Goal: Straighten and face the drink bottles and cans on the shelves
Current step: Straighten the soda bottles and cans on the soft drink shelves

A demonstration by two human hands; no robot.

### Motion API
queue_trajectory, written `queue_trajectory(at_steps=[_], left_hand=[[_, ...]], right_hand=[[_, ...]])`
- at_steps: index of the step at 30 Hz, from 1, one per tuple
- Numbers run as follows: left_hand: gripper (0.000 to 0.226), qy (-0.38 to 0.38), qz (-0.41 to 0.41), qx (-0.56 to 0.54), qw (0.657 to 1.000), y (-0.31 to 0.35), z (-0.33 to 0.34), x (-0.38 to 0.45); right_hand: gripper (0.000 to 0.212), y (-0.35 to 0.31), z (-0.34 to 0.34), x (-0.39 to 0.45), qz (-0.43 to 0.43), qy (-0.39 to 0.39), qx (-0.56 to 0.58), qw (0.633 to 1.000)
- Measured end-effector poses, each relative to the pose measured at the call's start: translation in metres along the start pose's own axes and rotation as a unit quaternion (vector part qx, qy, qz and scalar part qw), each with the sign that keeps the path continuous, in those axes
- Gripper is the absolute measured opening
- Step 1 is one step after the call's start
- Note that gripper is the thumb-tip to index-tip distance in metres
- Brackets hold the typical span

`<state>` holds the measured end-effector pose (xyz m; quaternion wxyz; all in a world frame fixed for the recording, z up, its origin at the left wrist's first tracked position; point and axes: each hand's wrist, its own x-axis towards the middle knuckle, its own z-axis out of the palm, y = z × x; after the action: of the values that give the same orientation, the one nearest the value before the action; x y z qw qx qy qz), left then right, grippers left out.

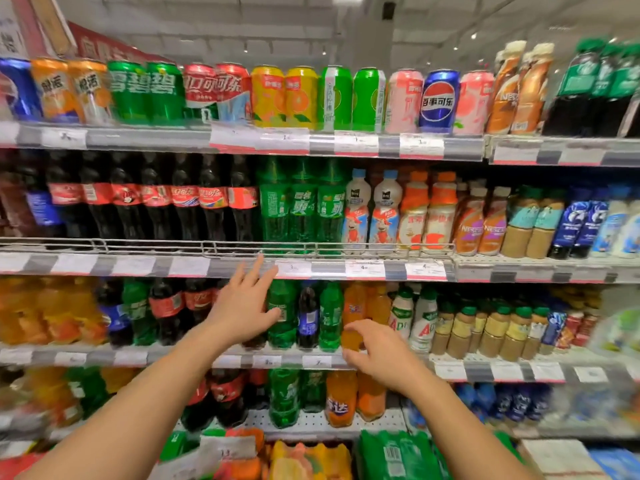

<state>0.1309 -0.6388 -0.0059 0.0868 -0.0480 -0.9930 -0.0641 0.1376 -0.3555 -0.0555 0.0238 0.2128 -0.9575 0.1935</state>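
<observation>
Person's body, head view: two arms only.
Left hand and right hand both bare, no gloves. No rings, watch or bands visible on fingers or wrists. Forearms uncovered right down to the lower frame edge; no sleeve cuff in view. Fingernails too blurred to describe.

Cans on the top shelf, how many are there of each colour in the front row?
Blue cans: 2
Orange cans: 2
Green cans: 4
Red cans: 2
Yellow cans: 2
Pink cans: 2
Total: 14
</observation>
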Motion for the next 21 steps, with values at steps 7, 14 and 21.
queue_trajectory(at_steps=[7, 14, 21], left_hand=[[0.091, -0.022, 0.02, 0.011, 0.999, -0.006, 0.025, 0.034], [0.094, -0.056, 0.022, 0.015, 0.998, -0.005, 0.061, 0.045], [0.098, -0.019, 0.029, 0.06, 0.998, -0.012, 0.073, 0.045]], right_hand=[[0.069, -0.003, 0.015, 0.017, 0.037, -0.038, -0.051, 0.997], [0.087, 0.034, 0.017, 0.041, 0.12, -0.016, -0.034, 0.992], [0.093, 0.095, 0.001, 0.098, 0.167, 0.007, -0.067, 0.984]])
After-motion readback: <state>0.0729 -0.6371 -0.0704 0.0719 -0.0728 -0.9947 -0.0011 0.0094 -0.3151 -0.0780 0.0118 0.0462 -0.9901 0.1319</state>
